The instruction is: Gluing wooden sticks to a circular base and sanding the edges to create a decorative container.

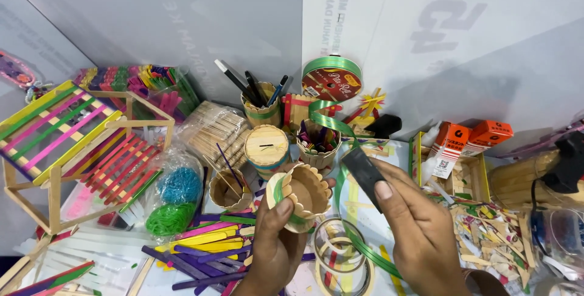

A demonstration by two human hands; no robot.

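Bright, even light; slight edge blur

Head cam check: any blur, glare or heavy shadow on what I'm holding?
Head view: left hand and stick cup are sharp; right hand and its black object look slightly soft; even light, no glare; wide-angle bend at the edges; soft shadows on the wall panels.

Left hand [277,244] grips stick cup [302,195]; right hand [420,235] pinches black block [364,170], green ribbon [359,241] trailing.

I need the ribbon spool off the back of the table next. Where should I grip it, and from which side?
The ribbon spool stands on edge against the wall, flat face toward you. Come from above and pinch its green rim at the top. The pen cup crowds its left, and the loose ribbon tail hangs in front.
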